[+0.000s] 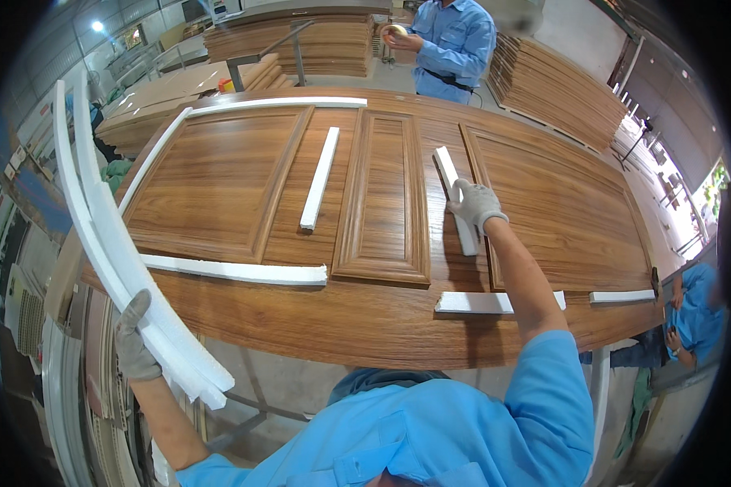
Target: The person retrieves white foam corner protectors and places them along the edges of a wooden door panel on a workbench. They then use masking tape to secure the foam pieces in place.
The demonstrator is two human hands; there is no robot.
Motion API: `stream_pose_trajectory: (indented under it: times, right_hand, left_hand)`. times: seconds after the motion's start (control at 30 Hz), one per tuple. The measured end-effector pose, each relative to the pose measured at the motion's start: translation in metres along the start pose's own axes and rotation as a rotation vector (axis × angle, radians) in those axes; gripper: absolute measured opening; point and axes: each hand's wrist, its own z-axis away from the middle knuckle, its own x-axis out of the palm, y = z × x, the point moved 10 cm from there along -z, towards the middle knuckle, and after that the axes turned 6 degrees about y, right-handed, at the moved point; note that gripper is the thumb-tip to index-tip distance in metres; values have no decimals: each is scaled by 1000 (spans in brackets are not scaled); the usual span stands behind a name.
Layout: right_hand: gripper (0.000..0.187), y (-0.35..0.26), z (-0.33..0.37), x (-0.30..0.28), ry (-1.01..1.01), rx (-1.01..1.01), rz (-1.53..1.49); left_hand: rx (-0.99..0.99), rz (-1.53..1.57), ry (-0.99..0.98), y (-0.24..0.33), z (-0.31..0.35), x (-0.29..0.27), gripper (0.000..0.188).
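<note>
My left hand, in a grey work glove, is closed around a bundle of long white foam strips. They stand up at the left of a wood-grain door panel with raised moulding frames. My right hand, also gloved, grips a short white foam strip lying on the panel, right of the narrow middle frame. Another short foam strip lies left of that frame. Longer foam strips lie along the far edge and the near edge.
Across the panel stands a person in blue holding a roll of tape. Another person in blue is at the right end. Stacked boards stand behind, and more panels lean at the left.
</note>
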Motion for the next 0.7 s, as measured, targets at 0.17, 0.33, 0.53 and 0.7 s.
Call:
stream_pose_trajectory:
  times: [0.17, 0.33, 0.53, 0.7]
  right_hand:
    - [48, -1, -10, 5, 49, 59, -85]
    - [60, -14, -9, -18, 69, 49, 105]
    - [65, -165, 74, -66, -209, -456, -1092]
    - [51, -202, 135, -97, -89, -699, -1004]
  left_hand:
    - [62, 38, -111, -2, 2, 48, 45]
    - [44, 115, -193, -7, 12, 86, 47]
    - [50, 103, -378, -19, 22, 180, 44]
    - [85, 121, -515, -34, 43, 263, 40]
